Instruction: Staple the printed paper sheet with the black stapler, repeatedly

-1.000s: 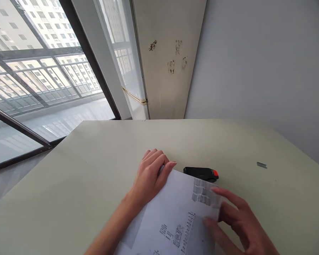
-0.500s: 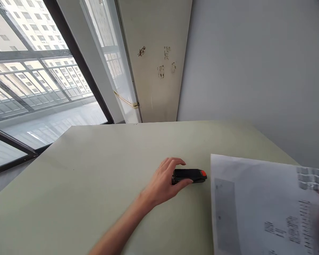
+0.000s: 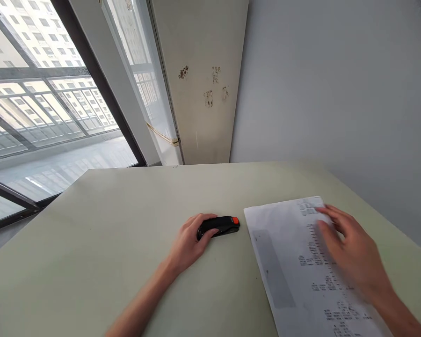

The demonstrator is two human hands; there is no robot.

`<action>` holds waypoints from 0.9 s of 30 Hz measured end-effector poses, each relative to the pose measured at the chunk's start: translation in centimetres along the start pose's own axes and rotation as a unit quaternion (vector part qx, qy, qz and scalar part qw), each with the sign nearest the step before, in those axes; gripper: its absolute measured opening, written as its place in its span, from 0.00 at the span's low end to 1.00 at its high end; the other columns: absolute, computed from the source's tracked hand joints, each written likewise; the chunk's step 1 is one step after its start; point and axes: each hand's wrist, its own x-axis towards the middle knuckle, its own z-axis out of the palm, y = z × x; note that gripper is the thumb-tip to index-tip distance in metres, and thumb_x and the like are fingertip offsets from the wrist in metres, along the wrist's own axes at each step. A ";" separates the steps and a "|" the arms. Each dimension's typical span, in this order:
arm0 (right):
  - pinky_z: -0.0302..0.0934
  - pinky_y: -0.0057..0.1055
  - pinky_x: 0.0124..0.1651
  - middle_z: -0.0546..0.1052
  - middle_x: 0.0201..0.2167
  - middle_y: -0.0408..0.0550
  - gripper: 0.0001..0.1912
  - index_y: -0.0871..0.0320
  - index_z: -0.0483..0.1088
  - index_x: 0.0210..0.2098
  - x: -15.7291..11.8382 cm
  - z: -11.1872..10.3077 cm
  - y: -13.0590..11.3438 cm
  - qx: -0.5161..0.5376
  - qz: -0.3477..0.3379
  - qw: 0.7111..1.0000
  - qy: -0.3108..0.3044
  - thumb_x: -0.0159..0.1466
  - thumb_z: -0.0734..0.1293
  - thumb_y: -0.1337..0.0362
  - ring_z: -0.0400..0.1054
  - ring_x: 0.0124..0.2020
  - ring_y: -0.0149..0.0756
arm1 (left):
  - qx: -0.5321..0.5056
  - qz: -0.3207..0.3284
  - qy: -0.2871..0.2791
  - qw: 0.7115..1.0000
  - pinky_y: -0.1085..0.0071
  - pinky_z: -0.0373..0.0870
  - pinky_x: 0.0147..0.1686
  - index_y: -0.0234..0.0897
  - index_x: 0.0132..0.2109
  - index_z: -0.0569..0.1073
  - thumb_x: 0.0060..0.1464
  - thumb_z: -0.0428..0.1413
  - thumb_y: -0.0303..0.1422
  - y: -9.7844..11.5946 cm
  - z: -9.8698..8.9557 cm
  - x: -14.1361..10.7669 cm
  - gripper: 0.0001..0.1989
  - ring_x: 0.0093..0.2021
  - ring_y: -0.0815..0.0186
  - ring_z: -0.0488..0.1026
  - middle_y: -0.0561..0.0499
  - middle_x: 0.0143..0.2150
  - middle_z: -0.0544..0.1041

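Pale greenish counter (image 3: 133, 201) spreads below the left hand (image 3: 191, 241), its thumb and fingers grasping an elongated black stapler (image 3: 222, 225) with a red end; rightward, white printed paper (image 3: 279, 248) lies under the blurred right hand (image 3: 356, 255), whose grip I cannot tell.

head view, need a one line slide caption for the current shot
Left hand around a black stapler, right hand at printed paper, on a pale table.
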 end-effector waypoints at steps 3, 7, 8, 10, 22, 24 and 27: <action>0.74 0.56 0.53 0.58 0.76 0.56 0.30 0.53 0.64 0.69 -0.8 3.2 -0.9 -0.087 -0.030 0.994 -0.050 0.74 0.59 0.46 0.62 0.70 0.64 | 0.008 -0.035 0.036 0.999 0.66 0.76 0.41 0.45 0.58 0.74 0.69 0.54 0.43 -1.3 -1.4 -0.6 0.15 0.48 0.59 0.79 0.48 0.54 0.81; 0.63 0.63 0.68 0.59 0.76 0.48 0.31 0.46 0.58 0.73 -4.0 7.0 -1.4 -0.108 -0.157 0.968 -0.165 0.75 0.59 0.46 0.52 0.75 0.57 | -0.005 -0.060 0.059 0.996 0.68 0.76 0.35 0.45 0.57 0.75 0.67 0.56 0.44 -2.4 -2.6 -0.9 0.16 0.46 0.58 0.80 0.48 0.53 0.82; 0.58 0.64 0.71 0.57 0.76 0.47 0.32 0.46 0.55 0.75 -4.5 7.8 -1.6 -0.111 -0.172 0.962 -0.179 0.75 0.59 0.46 0.49 0.76 0.56 | -0.010 -0.064 0.064 0.996 0.68 0.77 0.37 0.45 0.56 0.75 0.66 0.56 0.44 -2.5 -2.8 -0.8 0.16 0.46 0.58 0.80 0.49 0.52 0.82; 0.50 0.63 0.75 0.53 0.78 0.47 0.34 0.48 0.50 0.77 -4.7 9.0 -2.2 -0.116 -0.175 0.958 -0.194 0.76 0.57 0.47 0.43 0.78 0.53 | -0.018 -0.074 0.074 0.994 0.65 0.77 0.43 0.44 0.55 0.75 0.65 0.58 0.44 -2.6 -2.9 -0.7 0.16 0.48 0.57 0.80 0.49 0.51 0.82; 0.42 0.60 0.77 0.56 0.77 0.52 0.31 0.55 0.60 0.73 2.2 12.5 -2.8 -0.105 -0.109 0.977 -0.150 0.77 0.51 0.48 0.42 0.78 0.50 | -0.017 -0.106 0.028 0.994 0.62 0.77 0.44 0.44 0.54 0.74 0.63 0.60 0.47 -3.6 -3.3 -1.2 0.18 0.44 0.58 0.80 0.50 0.47 0.83; 0.43 0.61 0.77 0.58 0.76 0.53 0.29 0.55 0.60 0.72 2.2 12.1 -3.1 -0.085 -0.131 0.981 -0.119 0.78 0.52 0.50 0.44 0.78 0.51 | 0.008 -0.111 0.042 0.993 0.62 0.77 0.44 0.44 0.53 0.75 0.62 0.60 0.47 -3.8 -3.4 -1.1 0.17 0.44 0.57 0.81 0.50 0.47 0.84; 0.50 0.59 0.75 0.63 0.74 0.53 0.26 0.53 0.61 0.71 1.7 10.7 -4.2 -0.031 -0.155 0.984 -0.077 0.77 0.55 0.54 0.49 0.77 0.49 | 0.032 -0.113 0.055 0.992 0.61 0.77 0.45 0.44 0.51 0.76 0.61 0.60 0.47 -3.7 -3.4 -1.2 0.16 0.46 0.56 0.81 0.49 0.47 0.84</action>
